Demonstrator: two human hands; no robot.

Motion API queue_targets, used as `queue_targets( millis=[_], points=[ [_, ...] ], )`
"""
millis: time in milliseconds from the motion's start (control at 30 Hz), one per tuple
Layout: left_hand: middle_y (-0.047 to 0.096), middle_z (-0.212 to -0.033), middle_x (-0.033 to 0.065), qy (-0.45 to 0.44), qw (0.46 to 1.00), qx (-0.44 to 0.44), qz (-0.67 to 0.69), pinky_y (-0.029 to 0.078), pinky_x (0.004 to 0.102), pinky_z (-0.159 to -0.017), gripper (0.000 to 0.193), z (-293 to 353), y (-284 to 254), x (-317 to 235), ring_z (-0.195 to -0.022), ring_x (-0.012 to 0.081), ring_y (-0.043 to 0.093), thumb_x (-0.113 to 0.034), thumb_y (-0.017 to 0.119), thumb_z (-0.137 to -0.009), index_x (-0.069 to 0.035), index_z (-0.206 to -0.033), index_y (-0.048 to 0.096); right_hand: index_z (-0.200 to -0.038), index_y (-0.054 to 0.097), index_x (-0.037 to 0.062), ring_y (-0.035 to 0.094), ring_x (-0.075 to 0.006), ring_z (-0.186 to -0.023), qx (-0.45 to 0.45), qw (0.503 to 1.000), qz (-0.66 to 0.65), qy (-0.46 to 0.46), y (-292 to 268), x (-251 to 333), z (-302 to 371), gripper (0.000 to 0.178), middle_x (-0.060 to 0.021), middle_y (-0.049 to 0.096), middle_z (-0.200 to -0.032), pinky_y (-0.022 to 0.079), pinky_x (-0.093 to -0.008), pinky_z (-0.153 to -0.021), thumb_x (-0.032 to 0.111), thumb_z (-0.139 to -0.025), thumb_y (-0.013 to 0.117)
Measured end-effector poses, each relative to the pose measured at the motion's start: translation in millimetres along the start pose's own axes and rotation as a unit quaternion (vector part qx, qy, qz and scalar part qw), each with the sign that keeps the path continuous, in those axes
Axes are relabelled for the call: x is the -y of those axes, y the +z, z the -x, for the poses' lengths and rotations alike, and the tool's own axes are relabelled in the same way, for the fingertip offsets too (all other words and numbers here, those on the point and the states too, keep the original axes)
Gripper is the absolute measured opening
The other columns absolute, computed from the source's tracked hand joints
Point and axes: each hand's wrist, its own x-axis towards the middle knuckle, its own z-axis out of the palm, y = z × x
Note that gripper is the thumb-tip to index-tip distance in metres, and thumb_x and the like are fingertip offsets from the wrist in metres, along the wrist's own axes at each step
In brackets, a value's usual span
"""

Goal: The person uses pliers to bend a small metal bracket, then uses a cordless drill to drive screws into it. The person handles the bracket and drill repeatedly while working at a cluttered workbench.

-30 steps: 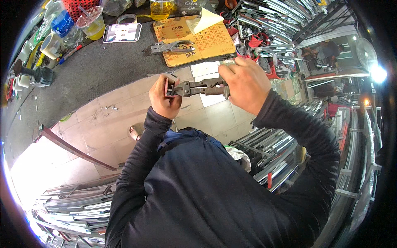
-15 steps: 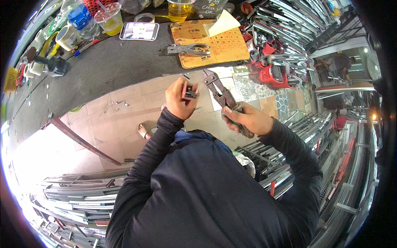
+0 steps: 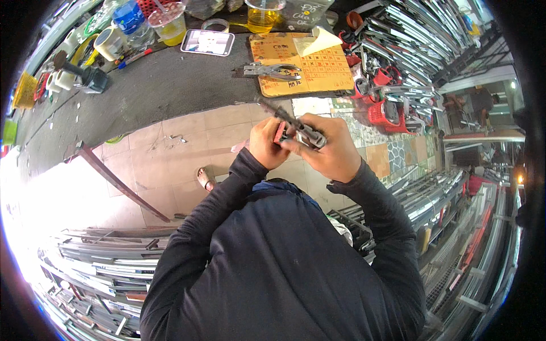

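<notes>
My left hand [image 3: 267, 143] is closed around a small red and dark piece [image 3: 280, 132], whose kind I cannot make out. Close against it, my right hand [image 3: 333, 146] grips dark, worn metal pliers [image 3: 291, 120] with a jointed head. The pliers are tilted, their head pointing up and left over the left hand, partly smeared by motion. Whether the jaws touch the red piece cannot be seen. Both hands are in front of my body, just short of the bench edge. On the bench beyond lies a second, silver pair of pliers [image 3: 273, 70], across an orange card [image 3: 327, 74] with a grid.
The dark bench [image 3: 165, 85] carries a phone [image 3: 207, 42], a cup of yellow liquid [image 3: 263, 20], tape rolls [image 3: 108, 44] and a bottle [image 3: 129, 23]. Red baskets [image 3: 387, 115] and metal profiles stand at right. A slanting bar [image 3: 122, 183] and racks of profiles [image 3: 102, 267] are at left.
My right hand has moved left and up to meet the left hand, turning the pliers so their head now crosses above it. The left hand has shifted slightly right and down.
</notes>
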Motion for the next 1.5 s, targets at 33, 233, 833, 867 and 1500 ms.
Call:
queue_targets(
  millis=[33,233,833,867,1500],
  points=[
    [0.065,-0.084,0.0197,0.000,1.000,0.005,-0.005,0.053,0.0514,-0.069,0.029,0.4,-0.7,-0.4,-0.078,0.0469,0.067,-0.008,0.080,-0.078,-0.004,-0.099,0.061,-0.101,0.075,0.0024,0.069,-0.0309,-0.063,-0.005,1.000,0.006,-0.003,2.3,-1.8,-3.0,0.020,-0.0167,0.071,-0.076,0.051,-0.0388,-0.061,0.021,-0.100,0.082],
    [0.064,-0.079,0.0191,-0.017,0.998,0.046,0.044,0.053,0.0457,-0.066,0.022,-1.0,-17.7,-10.2,-0.073,0.0431,0.066,-0.008,0.081,-0.084,-0.004,-0.092,0.060,-0.101,0.073,0.0012,0.066,-0.0289,-0.064,-0.041,0.998,-0.040,0.017,4.7,-13.6,-4.5,0.023,-0.0157,0.070,-0.075,0.051,-0.0407,-0.064,0.023,-0.102,0.080],
    [0.058,-0.070,0.0092,-0.107,0.965,-0.241,0.004,0.044,0.0323,-0.063,0.021,53.1,-115.8,-29.8,-0.064,0.0156,0.055,-0.004,0.080,-0.092,-0.002,-0.085,0.060,-0.129,0.072,0.0003,0.078,-0.0379,-0.106,-0.033,0.996,-0.038,0.067,90.7,-118.6,-53.9,0.046,-0.0232,0.079,-0.115,0.058,-0.0434,-0.094,0.031,-0.097,0.083],
    [0.057,-0.069,0.0088,-0.103,0.960,-0.260,0.000,0.044,0.0323,-0.062,0.022,56.4,-124.5,-28.7,-0.064,0.0149,0.054,-0.005,0.080,-0.092,-0.001,-0.084,0.060,-0.133,0.070,0.0022,0.077,-0.0426,-0.111,-0.019,0.998,-0.053,0.037,102.5,-115.7,-64.8,0.050,-0.0244,0.079,-0.121,0.058,-0.0453,-0.096,0.027,-0.093,0.086],
    [0.071,-0.076,0.0099,-0.089,0.929,-0.312,0.177,0.054,0.0303,-0.065,0.063,120.9,-431.3,-44.1,-0.066,0.0178,0.069,-0.055,0.079,-0.097,0.008,-0.097,0.073,-0.115,0.077,0.0029,0.073,-0.0277,-0.096,-0.148,0.988,-0.010,0.032,283.1,30.4,-232.8,0.026,-0.0129,0.075,-0.104,0.058,-0.0434,-0.089,0.014,-0.092,0.083]
  ],
)
